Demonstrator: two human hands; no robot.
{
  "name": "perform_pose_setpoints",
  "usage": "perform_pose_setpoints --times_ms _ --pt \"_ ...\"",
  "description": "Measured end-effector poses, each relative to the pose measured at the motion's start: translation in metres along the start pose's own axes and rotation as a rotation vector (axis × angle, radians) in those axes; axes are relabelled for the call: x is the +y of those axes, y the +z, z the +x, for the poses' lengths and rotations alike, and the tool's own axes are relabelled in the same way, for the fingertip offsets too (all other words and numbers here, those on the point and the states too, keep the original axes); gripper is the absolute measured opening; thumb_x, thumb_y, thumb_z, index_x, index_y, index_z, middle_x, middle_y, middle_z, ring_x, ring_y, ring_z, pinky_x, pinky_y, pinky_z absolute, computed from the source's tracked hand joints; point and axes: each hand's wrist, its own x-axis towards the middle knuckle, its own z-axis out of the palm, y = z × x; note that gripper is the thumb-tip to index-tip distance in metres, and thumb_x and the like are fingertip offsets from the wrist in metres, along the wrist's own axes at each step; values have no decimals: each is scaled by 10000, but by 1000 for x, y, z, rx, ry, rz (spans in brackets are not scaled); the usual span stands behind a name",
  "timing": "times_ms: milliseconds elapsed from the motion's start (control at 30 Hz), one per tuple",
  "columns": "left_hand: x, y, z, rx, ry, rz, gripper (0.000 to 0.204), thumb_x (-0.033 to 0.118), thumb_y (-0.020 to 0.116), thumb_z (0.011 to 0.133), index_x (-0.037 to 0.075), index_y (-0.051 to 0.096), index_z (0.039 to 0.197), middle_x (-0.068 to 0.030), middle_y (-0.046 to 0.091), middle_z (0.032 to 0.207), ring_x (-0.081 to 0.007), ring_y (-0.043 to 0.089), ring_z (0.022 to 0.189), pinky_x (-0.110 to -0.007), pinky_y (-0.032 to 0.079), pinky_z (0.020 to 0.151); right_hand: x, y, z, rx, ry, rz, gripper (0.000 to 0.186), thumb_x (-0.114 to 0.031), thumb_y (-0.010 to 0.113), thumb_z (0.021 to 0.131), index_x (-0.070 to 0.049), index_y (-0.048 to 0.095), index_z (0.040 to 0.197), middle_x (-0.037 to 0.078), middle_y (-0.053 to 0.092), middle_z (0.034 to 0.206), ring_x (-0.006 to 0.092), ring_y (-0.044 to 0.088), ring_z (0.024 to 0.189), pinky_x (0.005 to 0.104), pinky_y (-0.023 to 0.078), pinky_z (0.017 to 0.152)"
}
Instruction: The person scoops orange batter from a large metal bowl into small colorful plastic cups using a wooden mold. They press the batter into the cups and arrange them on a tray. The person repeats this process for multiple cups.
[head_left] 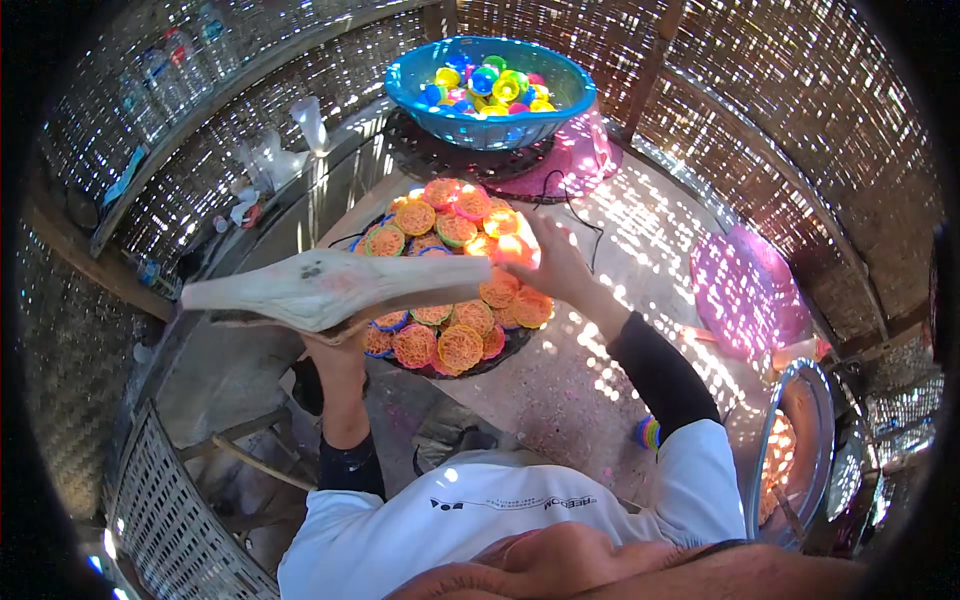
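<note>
A pale wooden board, wide in the middle and narrowing to a handle at each end, spans level between my hands. My left hand is closed on it from below, its fingers mostly hidden behind the wood. At the board's right end, my right hand curls its fingers round the narrow tip. Under and beyond the board lies a heap of round orange lattice cakes, many with coloured rims. They rest on a dark round tray, and the board hides part of the heap.
Behind the heap stands a blue basin of small coloured cups. Pink sheeting lies at the right. A large metal basin with orange shreds is near right. A black cord crosses the table; woven walls surround it.
</note>
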Motion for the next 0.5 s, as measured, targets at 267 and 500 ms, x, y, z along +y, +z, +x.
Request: perform_pose_setpoints --times_ms 267,500 --pt "80 147 -24 -504 433 -18 435 259 731 643 33 587 986 -111 598 995 -289 568 915 -381 438 805 -39 -161 -83 -472 294 810 505 -434 538 849 -50 506 1175 54 561 944 98 508 851 250 429 726" --pt "109 259 -65 -1456 363 -687 738 306 722 699 43 361 1287 -113 417 1298 -237 379 1220 -363 328 993 -52 -244 -246 -220 779 1072 532 -532 552 800 -11 548 908 21 531 755 81 491 674 218 387 578"
